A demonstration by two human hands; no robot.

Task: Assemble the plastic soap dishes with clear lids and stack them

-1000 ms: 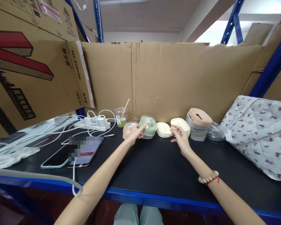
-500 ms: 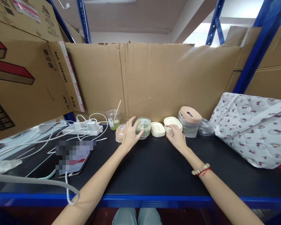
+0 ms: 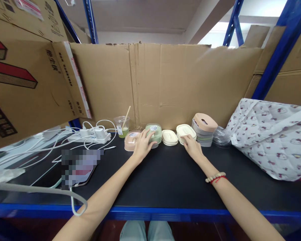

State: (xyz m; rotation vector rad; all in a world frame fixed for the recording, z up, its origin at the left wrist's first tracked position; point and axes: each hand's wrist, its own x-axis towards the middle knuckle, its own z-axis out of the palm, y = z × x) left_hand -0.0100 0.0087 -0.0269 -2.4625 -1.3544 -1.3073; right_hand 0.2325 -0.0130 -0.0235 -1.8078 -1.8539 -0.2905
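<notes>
My left hand (image 3: pixel 143 144) lies at the front left side of a green lidded container (image 3: pixel 153 129). Its thumb and fingers are apart, the fingertips over the lid's near part. Just left of that hand sits a pink lidded container (image 3: pixel 130 141), partly covered by it. My right hand (image 3: pixel 193 147) reaches to the front of a stack of cream lids (image 3: pixel 186 130), fingertips resting on its near edge, with nothing visibly gripped. Between the hands is a smaller cream stack (image 3: pixel 169 135). A taller stack topped by a peach frame-like lid (image 3: pixel 205 122) stands right of my right hand.
Clear plastic pieces (image 3: pixel 221 136) and a quilted white bag (image 3: pixel 273 140) are at right. Left are a plastic cup (image 3: pixel 123 131) with green liquid, a power strip (image 3: pixel 100 135) with cables, and a pixelated device (image 3: pixel 82 167). A cardboard wall (image 3: pixel 180 83) closes the back.
My left hand's fingers have lowered from beside the green container onto its near part. My right hand has drawn slightly right and its fingers lie nearer the stack's front edge. The view shifted slightly.
</notes>
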